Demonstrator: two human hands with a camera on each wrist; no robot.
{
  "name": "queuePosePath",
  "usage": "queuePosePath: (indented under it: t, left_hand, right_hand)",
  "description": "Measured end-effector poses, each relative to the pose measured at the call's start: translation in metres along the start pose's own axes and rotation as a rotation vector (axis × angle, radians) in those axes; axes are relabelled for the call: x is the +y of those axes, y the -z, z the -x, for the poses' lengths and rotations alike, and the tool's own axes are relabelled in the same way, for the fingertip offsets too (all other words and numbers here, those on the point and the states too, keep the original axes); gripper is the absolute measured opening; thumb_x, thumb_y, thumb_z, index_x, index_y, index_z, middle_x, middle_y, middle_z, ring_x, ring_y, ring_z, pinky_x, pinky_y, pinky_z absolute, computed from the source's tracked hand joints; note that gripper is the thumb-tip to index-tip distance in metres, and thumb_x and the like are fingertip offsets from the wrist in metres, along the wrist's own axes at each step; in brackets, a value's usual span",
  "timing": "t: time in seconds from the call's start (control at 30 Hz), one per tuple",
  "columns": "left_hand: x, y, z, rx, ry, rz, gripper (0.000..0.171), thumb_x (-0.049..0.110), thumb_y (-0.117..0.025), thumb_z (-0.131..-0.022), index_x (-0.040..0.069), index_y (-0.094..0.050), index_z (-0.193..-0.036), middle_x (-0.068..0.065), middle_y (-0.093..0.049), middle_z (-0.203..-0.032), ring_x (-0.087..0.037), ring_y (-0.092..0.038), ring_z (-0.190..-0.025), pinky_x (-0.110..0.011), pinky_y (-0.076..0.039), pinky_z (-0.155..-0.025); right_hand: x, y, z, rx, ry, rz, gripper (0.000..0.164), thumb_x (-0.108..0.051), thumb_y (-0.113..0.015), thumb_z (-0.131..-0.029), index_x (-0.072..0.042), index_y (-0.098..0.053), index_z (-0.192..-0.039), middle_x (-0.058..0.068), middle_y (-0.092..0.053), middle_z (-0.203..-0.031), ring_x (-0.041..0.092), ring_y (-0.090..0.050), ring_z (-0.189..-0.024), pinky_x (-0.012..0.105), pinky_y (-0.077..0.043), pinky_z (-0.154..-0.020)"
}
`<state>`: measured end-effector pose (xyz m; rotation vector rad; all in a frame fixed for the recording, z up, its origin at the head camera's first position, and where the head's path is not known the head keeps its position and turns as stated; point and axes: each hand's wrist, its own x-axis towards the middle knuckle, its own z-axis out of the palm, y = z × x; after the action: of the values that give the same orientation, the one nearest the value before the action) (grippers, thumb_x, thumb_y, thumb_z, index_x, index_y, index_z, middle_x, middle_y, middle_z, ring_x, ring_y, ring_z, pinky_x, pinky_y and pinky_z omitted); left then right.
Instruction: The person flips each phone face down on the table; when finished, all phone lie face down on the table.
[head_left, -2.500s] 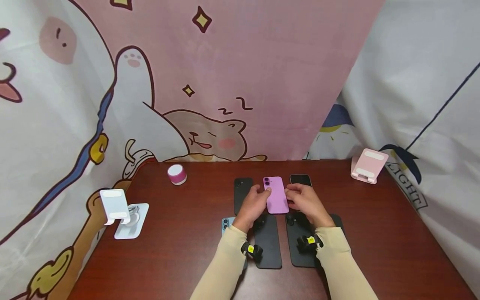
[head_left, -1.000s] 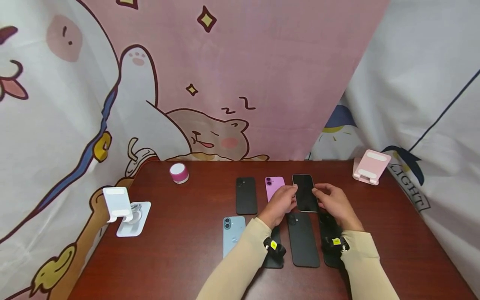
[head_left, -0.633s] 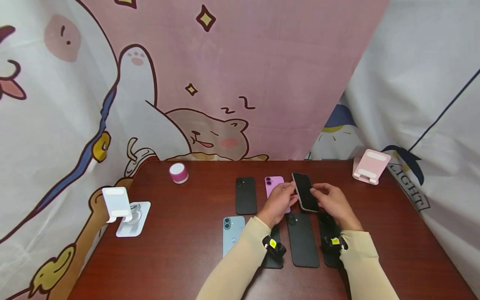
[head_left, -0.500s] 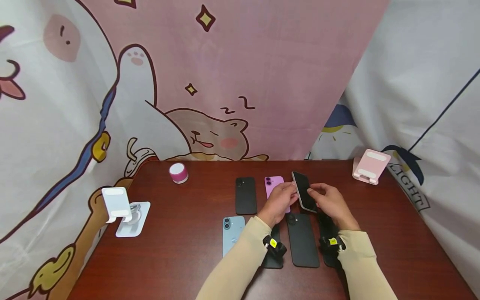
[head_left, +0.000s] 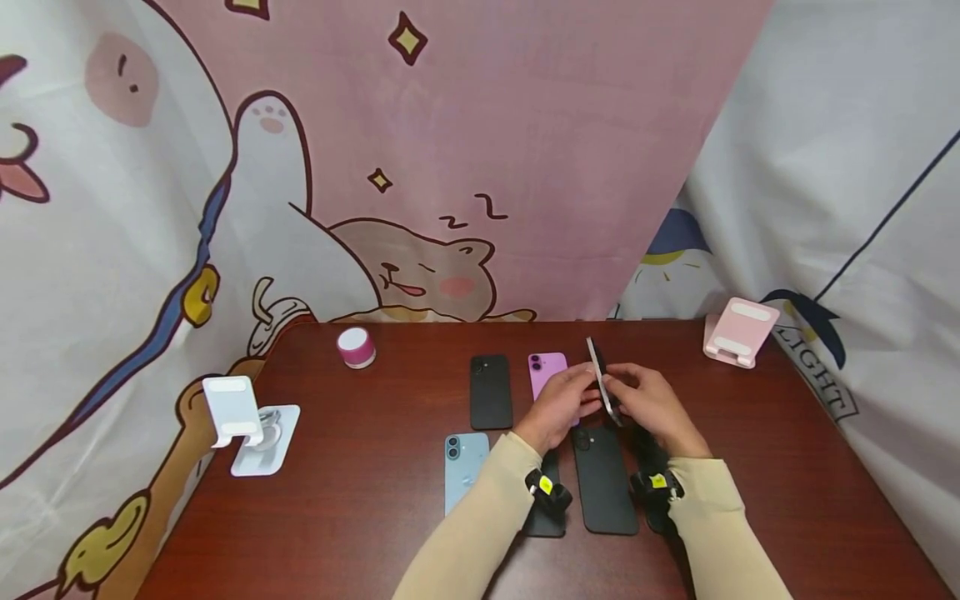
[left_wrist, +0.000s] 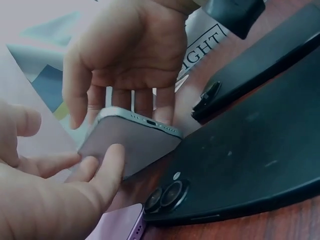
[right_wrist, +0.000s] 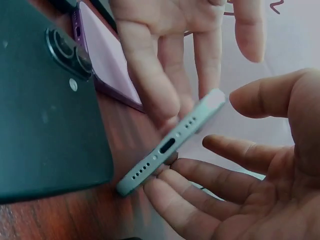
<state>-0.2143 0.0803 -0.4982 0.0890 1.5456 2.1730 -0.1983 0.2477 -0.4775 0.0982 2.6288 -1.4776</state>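
Note:
A smartphone (head_left: 593,352) stands steeply tilted on its long side between my two hands, above the back row of phones. Fingers of my left hand (head_left: 557,408) bear on its pale back (left_wrist: 135,142), the thumb apart from it in the left wrist view. My right hand (head_left: 654,404) has its fingers on the dark screen side and its thumb by the upper edge. The charging port end (right_wrist: 189,122) faces the right wrist camera. Close to the left hand lies a purple phone (head_left: 547,363), partly covered. A black phone (head_left: 606,483) lies back up in front of the hands.
Left of the purple phone is another black phone (head_left: 491,393). A light blue phone (head_left: 466,475) and a dark phone (head_left: 547,525) lie partly under the left arm. A white stand (head_left: 232,408) and pink-white jar (head_left: 356,348) are left; a pink stand (head_left: 739,333) is right.
From the purple phone, both hands moved right to the dark-screened smartphone. Its right side then dropped and its left side rose, turning it from flat to nearly edge-on. The right hand shifted slightly left.

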Motion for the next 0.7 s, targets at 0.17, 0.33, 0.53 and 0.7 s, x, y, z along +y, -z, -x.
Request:
queuePosePath:
  t: [0.17,0.33,0.53,0.7]
  left_hand:
    - [-0.0004,0.0020,0.0029,-0.078,0.035,-0.026,0.047,0.034,-0.050,-0.113,0.015,-0.051,-0.156,-0.008,-0.059,-0.148,-0.032,-0.060,-0.134,-0.052,-0.047,-0.117]
    - [-0.0012,0.0026,0.0043,-0.102,0.073,-0.048,0.049,0.039,-0.049,-0.113,0.020,-0.050,-0.157,-0.007,-0.049,-0.161,-0.035,-0.049,-0.148,-0.054,-0.045,-0.119]
    - [-0.0032,0.0039,0.0025,-0.094,0.112,-0.054,0.054,0.040,-0.051,-0.112,0.012,-0.049,-0.158,-0.009,-0.051,-0.160,-0.033,-0.045,-0.151,-0.054,-0.046,-0.118]
    - [-0.0035,0.0031,0.0013,-0.074,0.121,-0.049,0.059,0.042,-0.056,-0.109,0.009,-0.047,-0.157,-0.010,-0.053,-0.157,-0.033,-0.047,-0.150,-0.053,-0.047,-0.117]
  right_hand:
    - [0.0007,0.0000,-0.0015,0.003,0.037,0.012,0.058,-0.037,-0.059,-0.108,0.003,-0.052,-0.150,0.028,-0.062,-0.139,0.034,-0.066,-0.111,0.032,-0.059,-0.081]
    - [0.0040,0.0007,-0.0013,0.052,0.074,0.008,0.050,-0.029,-0.060,-0.108,0.003,-0.055,-0.147,0.029,-0.065,-0.137,0.037,-0.066,-0.113,0.032,-0.059,-0.082]
    - [0.0040,0.0034,0.0016,0.114,0.070,-0.029,0.041,-0.017,-0.060,-0.107,0.003,-0.060,-0.143,0.031,-0.068,-0.133,0.036,-0.068,-0.105,0.029,-0.059,-0.073]
    - [0.0044,0.0050,0.0017,0.144,0.046,-0.030,0.040,-0.017,-0.061,-0.107,0.005,-0.062,-0.140,0.031,-0.069,-0.132,0.035,-0.070,-0.105,0.025,-0.058,-0.072]
